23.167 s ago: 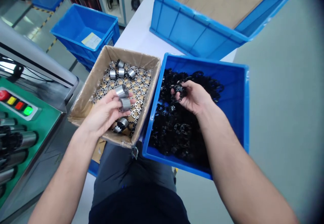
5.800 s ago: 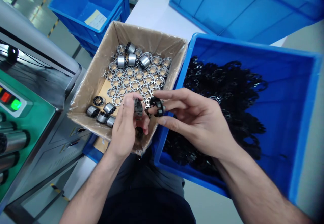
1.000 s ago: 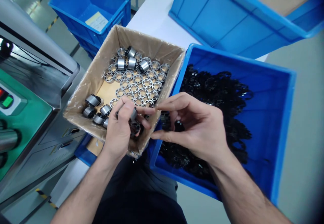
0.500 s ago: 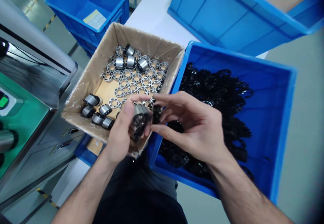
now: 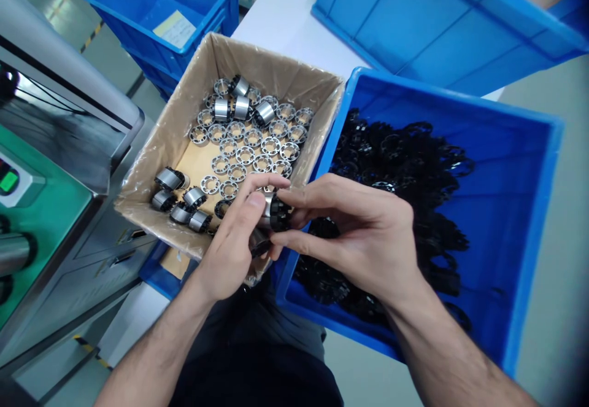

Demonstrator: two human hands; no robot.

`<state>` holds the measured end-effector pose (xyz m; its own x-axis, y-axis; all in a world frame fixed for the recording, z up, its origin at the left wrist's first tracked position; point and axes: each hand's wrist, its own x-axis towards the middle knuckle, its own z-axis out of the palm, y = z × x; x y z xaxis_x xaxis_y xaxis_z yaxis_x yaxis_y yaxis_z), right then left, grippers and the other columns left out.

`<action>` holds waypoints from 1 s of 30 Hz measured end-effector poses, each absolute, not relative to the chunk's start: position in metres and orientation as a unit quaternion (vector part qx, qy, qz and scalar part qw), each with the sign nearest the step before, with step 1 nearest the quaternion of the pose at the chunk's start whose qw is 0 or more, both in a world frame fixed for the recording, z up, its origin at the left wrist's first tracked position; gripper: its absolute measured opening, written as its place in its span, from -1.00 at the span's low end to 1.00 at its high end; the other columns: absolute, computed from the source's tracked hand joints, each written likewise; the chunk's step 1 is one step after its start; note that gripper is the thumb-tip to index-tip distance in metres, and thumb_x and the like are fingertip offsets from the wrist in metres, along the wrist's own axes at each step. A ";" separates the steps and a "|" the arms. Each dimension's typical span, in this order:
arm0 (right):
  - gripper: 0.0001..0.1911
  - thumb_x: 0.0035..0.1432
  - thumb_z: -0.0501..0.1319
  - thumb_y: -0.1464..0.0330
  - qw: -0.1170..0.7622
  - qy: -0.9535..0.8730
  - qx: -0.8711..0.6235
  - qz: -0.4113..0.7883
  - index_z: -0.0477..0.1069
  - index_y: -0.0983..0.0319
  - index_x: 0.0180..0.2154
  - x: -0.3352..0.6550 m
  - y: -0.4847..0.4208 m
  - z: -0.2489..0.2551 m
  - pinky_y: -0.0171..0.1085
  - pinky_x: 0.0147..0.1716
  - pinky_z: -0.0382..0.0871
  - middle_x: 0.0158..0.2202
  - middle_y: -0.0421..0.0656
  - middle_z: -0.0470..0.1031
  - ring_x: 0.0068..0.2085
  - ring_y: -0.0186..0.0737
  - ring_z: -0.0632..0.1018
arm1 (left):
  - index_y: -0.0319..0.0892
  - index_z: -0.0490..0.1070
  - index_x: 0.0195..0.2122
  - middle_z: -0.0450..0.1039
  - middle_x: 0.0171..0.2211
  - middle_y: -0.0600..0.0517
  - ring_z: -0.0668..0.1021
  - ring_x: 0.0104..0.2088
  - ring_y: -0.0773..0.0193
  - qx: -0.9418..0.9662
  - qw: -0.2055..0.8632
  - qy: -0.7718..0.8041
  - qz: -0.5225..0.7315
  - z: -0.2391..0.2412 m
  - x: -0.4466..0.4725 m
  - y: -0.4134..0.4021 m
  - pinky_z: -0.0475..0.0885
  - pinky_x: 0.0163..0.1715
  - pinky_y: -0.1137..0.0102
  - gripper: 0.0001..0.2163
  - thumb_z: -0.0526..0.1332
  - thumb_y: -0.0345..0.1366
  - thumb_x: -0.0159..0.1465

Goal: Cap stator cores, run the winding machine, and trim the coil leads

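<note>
My left hand is closed round a small silver metal cylinder, with another dark part showing under its fingers. My right hand pinches a black plastic ring against the end of that cylinder. Both hands meet over the near corner of a plastic-lined cardboard box holding several silver ring-shaped cores, some upright, some on their sides. Right of it, a blue bin holds a heap of black plastic rings.
A second blue bin sits at the back right on a white table. Another blue bin with a paper slip stands on the floor at back left. A green machine panel is at the left.
My right hand has brought the black ring from the blue bin's edge onto the end of the silver cylinder. My left hand has turned the cylinder toward it.
</note>
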<state>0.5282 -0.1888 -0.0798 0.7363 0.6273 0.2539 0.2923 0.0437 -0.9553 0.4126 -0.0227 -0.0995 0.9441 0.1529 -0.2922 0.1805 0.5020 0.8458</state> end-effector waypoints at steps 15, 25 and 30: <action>-0.75 0.46 0.49 0.38 0.350 -0.247 -0.897 0.110 0.75 0.20 0.13 0.608 -0.234 -0.109 -0.01 0.09 0.76 0.02 -0.02 0.82 -0.02 0.00 0.82 | -0.01 0.70 0.06 0.57 -0.07 -0.11 0.63 -0.03 -0.07 0.882 0.395 0.219 0.135 -0.088 0.431 0.071 0.48 -0.17 0.26 -0.65 0.64 0.02 0.40; -0.65 0.41 0.57 0.37 0.040 -0.317 -0.906 0.279 0.72 0.17 0.18 0.606 -0.217 -0.138 -0.13 0.19 0.64 0.13 0.02 0.75 0.13 0.07 0.79 | -0.04 0.66 0.40 0.56 -0.21 0.09 0.56 -0.16 0.16 0.813 0.523 0.179 0.184 -0.083 0.440 0.070 0.39 -0.22 0.33 -0.36 0.69 -0.29 0.29; -0.62 0.50 0.46 0.39 0.008 -0.314 -0.904 0.289 0.68 0.17 0.28 0.605 -0.214 -0.140 -0.12 0.19 0.63 0.23 0.06 0.78 0.20 0.11 0.79 | -0.06 0.57 0.14 0.50 -0.18 0.07 0.52 -0.23 0.26 0.654 0.726 0.204 0.065 -0.083 0.438 0.023 0.45 -0.33 0.43 -0.56 0.46 -0.41 0.22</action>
<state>0.6051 -0.2135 -0.1399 0.6355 0.5732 -0.5173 0.5637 -0.8023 -0.1966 0.4376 0.0234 -0.0831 0.9082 0.3610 -0.2120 0.1733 0.1369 0.9753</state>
